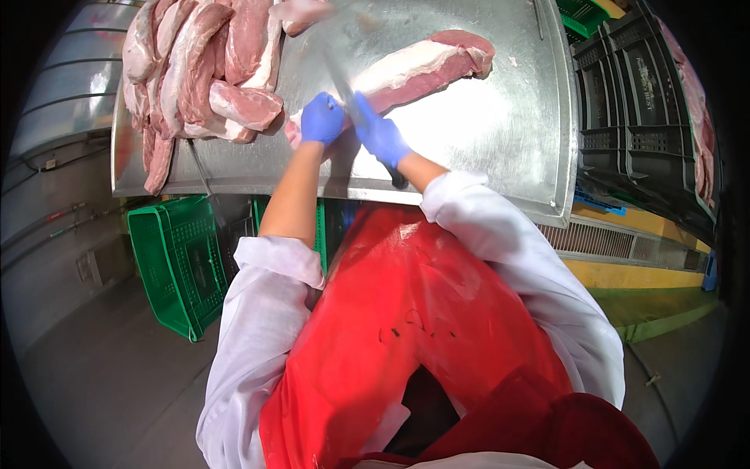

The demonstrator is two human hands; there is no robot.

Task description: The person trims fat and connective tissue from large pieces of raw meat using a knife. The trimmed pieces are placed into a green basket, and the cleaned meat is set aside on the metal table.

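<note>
A long piece of pink meat with white fat (422,70) lies diagonally on a steel tray table (539,133). My left hand (320,117), in a blue glove, is closed at the piece's near left end; what its fingers grip is hidden. Just right of it, my right hand (379,137), also gloved in blue, is closed on a knife (397,176). Its dark handle sticks out below the hand and its motion-blurred blade angles up and left over the meat. Many similar meat pieces (180,70) are piled on the table's left side.
Green crates (164,266) stand below the table at left. A tall black crate (625,109) with pink meat (695,117) beside it is at the right. A blurred pinkish shape (301,12) shows at the top. A grate (594,242) and yellow ledge (625,273) lie lower right.
</note>
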